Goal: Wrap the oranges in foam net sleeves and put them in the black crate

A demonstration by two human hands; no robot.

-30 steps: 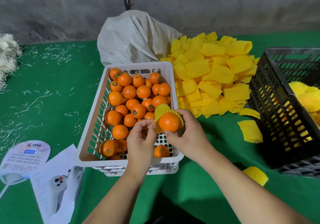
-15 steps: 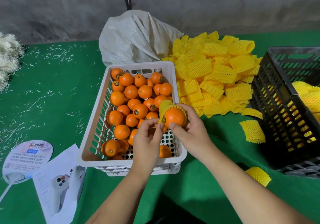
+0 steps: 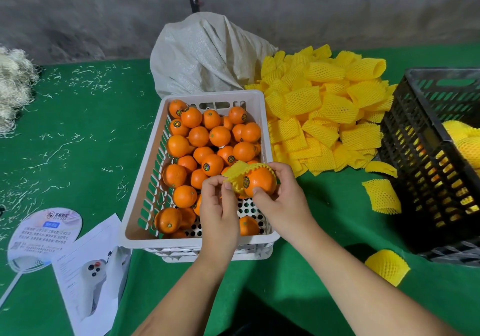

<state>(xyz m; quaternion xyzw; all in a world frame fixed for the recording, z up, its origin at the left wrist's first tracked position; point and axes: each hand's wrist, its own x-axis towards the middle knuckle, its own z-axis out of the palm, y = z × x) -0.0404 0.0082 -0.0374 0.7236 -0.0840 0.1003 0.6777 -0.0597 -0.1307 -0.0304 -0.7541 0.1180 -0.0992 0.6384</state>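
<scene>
Above the near right corner of the white crate [image 3: 140,198], my right hand [image 3: 283,203] grips an orange [image 3: 261,181] with a round sticker on its skin. A yellow foam net sleeve [image 3: 237,173] sits partly over the orange, bunched on its left and far side. My left hand [image 3: 219,206] pinches the sleeve's left edge between thumb and fingers. Several bare oranges [image 3: 198,135] fill the white crate. The black crate [image 3: 426,154] stands at the right with sleeved oranges [image 3: 465,138] inside.
A heap of yellow sleeves [image 3: 324,109] lies between the two crates, with loose ones [image 3: 381,198] on the green cloth and one [image 3: 387,265] near my right arm. A white sack [image 3: 207,55] sits behind the white crate. A paper fan [image 3: 44,237] and a leaflet [image 3: 91,276] lie at the left.
The orange has turned in my right hand, so its sticker now faces me. My left hand has taken the sleeve's edge and drawn it out to the left.
</scene>
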